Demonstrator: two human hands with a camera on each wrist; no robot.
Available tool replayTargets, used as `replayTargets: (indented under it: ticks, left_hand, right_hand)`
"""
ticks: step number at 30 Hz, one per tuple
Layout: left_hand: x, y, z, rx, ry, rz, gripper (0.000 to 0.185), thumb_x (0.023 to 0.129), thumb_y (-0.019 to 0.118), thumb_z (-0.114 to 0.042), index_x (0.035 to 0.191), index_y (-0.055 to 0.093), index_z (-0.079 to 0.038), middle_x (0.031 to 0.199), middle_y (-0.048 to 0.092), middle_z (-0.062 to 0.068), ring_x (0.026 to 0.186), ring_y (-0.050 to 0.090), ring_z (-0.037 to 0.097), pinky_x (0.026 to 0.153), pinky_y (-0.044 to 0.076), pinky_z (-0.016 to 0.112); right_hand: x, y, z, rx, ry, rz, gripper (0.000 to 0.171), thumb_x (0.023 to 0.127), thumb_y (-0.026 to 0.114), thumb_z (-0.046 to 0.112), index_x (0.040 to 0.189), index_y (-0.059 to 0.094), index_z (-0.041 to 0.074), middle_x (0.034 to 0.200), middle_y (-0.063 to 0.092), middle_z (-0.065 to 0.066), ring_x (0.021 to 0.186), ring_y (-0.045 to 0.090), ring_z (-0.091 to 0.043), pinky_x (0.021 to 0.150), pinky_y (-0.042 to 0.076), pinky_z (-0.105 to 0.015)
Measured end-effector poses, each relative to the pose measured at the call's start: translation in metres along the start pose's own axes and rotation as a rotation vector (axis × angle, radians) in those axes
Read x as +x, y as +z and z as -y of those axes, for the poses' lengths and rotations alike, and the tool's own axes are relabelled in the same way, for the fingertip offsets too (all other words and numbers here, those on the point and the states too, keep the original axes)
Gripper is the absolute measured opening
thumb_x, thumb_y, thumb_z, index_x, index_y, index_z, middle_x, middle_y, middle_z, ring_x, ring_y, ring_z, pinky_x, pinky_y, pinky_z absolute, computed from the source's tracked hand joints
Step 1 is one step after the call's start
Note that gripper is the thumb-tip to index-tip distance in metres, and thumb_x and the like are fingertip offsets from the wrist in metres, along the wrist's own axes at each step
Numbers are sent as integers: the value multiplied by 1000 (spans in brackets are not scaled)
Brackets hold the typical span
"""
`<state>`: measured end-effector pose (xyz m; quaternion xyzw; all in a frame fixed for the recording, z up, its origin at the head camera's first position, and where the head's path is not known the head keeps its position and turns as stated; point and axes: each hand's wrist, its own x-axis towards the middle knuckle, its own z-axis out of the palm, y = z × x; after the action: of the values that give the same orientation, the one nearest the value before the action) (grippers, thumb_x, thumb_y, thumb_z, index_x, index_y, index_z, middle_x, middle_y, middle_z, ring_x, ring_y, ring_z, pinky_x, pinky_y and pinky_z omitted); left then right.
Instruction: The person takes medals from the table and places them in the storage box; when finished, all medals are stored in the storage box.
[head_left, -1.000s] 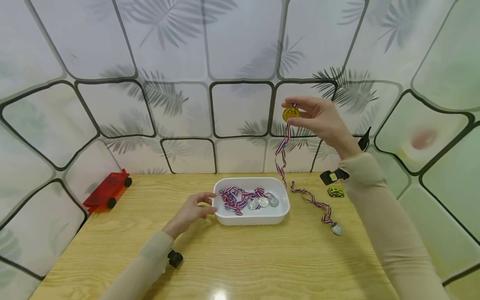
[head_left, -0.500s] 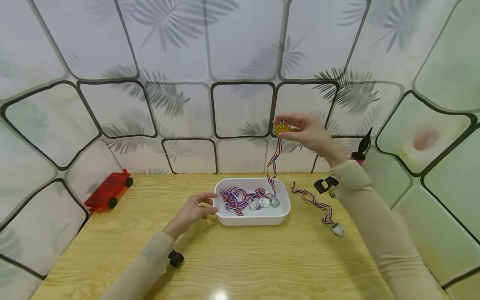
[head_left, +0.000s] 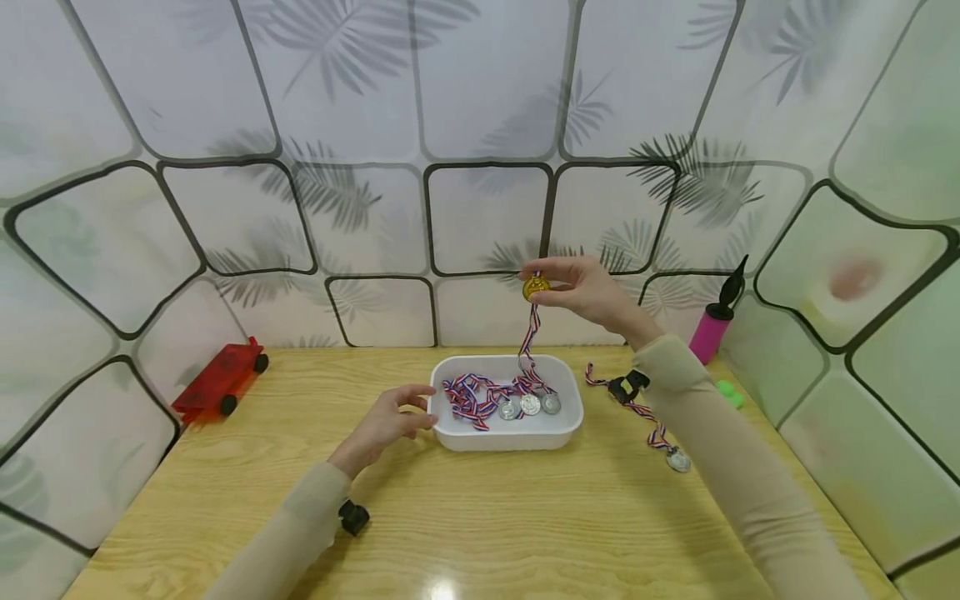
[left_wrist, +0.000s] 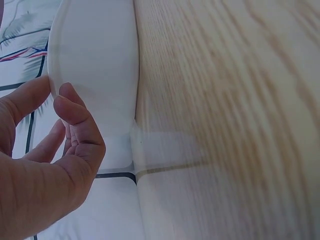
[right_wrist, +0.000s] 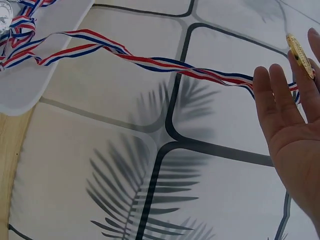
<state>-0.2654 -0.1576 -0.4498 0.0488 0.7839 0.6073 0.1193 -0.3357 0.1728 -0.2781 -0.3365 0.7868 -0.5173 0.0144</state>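
Observation:
My right hand pinches a gold medal above the white tray. Its red, white and blue ribbon hangs down into the tray, also seen as a ribbon in the right wrist view. My left hand holds the tray's left end, thumb and fingers at the rim; in the left wrist view the left hand has bent fingers there. Several silver medals and a heap of ribbons lie in the tray.
One silver medal lies on the table right of the tray, its ribbon partly behind my right wrist. A red toy vehicle stands at far left. A pink pump-like cylinder and a green object sit at the right. A patterned curtain closes the back.
My right hand has lowered and moved left, carrying the gold medal over the tray, so its ribbon end now rests inside. The yellow-green toy car is hidden. My left hand has stayed put.

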Motion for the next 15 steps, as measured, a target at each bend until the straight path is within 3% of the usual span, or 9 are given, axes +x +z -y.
replayTargets:
  ticks: [6, 15]
  left_hand:
    - [1, 1, 1, -1, 4, -3, 54, 85, 73, -6, 136, 54, -2, 118, 56, 23, 78, 62, 14, 64, 49, 27]
    - [1, 2, 1, -8, 4, -6, 54, 85, 73, -6, 136, 54, -2, 118, 56, 24, 77, 61, 14, 63, 49, 26]
  right_hand:
    - [4, 13, -5, -51, 23, 45, 39, 90, 70, 10, 128, 63, 4, 126, 65, -12, 113, 63, -15, 91, 53, -27]
    - [14, 38, -12, -75, 37, 81, 41, 90, 70, 8, 130, 62, 7, 125, 66, -13, 112, 63, -23, 90, 53, -30]
